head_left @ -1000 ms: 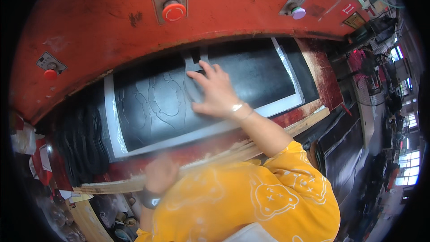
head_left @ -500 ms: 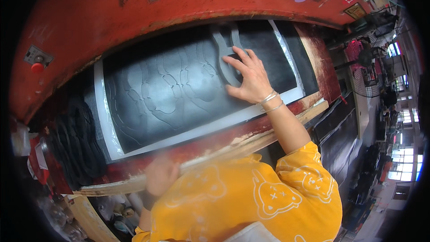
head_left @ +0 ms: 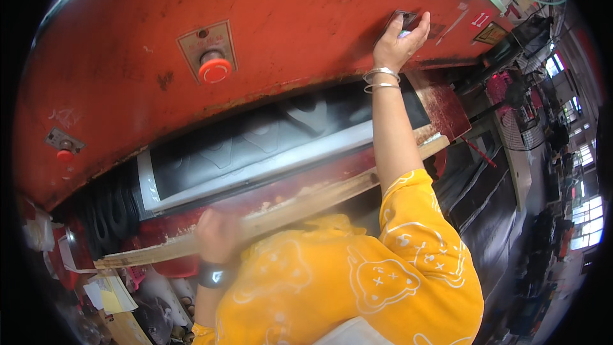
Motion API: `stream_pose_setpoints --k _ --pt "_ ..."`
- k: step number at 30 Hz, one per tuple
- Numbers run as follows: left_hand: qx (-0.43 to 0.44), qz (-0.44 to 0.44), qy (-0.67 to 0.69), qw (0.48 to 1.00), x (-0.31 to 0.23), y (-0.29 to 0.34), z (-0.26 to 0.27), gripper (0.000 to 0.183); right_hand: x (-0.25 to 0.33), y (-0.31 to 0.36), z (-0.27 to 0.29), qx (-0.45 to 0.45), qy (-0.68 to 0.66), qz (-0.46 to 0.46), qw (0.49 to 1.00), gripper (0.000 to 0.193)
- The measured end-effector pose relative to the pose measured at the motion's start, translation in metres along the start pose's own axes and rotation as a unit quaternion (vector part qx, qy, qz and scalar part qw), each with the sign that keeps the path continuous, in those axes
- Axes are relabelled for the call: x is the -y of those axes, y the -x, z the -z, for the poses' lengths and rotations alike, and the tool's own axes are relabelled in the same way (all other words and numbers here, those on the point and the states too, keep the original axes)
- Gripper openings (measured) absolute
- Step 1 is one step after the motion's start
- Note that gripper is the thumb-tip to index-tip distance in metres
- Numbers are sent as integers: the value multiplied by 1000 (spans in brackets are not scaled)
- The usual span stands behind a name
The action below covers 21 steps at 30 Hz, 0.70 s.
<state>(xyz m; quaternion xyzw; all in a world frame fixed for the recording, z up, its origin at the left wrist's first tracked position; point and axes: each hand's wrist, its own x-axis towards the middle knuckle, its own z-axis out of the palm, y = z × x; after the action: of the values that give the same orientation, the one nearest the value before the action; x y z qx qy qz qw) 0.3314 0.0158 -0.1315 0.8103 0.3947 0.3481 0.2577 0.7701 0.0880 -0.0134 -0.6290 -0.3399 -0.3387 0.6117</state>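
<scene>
My right hand (head_left: pixel 397 48) reaches up to the red machine front, fingers spread, around a pale purple push button (head_left: pixel 404 34); the hand partly hides it. Blurred by motion, my left hand (head_left: pixel 216 233) is by the wooden strip (head_left: pixel 306 209) at the table's near edge; its fingers cannot be made out. Beneath the machine head lies a black sheet (head_left: pixel 230 153) with curved cut outlines, on a white board (head_left: pixel 274 172). A grey curved piece, seemingly a cutting die (head_left: pixel 310 117), rests on the sheet's right part, its far end hidden under the head.
The red machine head (head_left: pixel 268 19) overhangs the table. It carries a large red button (head_left: pixel 214 69) and a small red button (head_left: pixel 65 155). Black loop-shaped pieces (head_left: pixel 112 214) lie piled at the left. A fan (head_left: pixel 527 115) stands at the right.
My right hand has left the grey die and moved up to the purple button. My view has shifted, with more of the machine front showing and less of the sheet. The left hand stays near the wooden edge.
</scene>
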Motion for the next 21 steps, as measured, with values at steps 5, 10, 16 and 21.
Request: stream_pose_setpoints --k 5,10,16,21 --pt "-18 -22 -70 997 23 -40 -1 14 -16 25 29 73 -178 -138 972 72" --pt "11 2 -102 995 31 -57 -2 20 6 91 105 466 18 -232 854 35" --pt "33 -7 -149 988 33 -54 -1 22 26 123 148 639 84 30 764 29" --pt "38 -20 -159 986 41 -53 -1 21 28 128 155 626 90 54 773 32"
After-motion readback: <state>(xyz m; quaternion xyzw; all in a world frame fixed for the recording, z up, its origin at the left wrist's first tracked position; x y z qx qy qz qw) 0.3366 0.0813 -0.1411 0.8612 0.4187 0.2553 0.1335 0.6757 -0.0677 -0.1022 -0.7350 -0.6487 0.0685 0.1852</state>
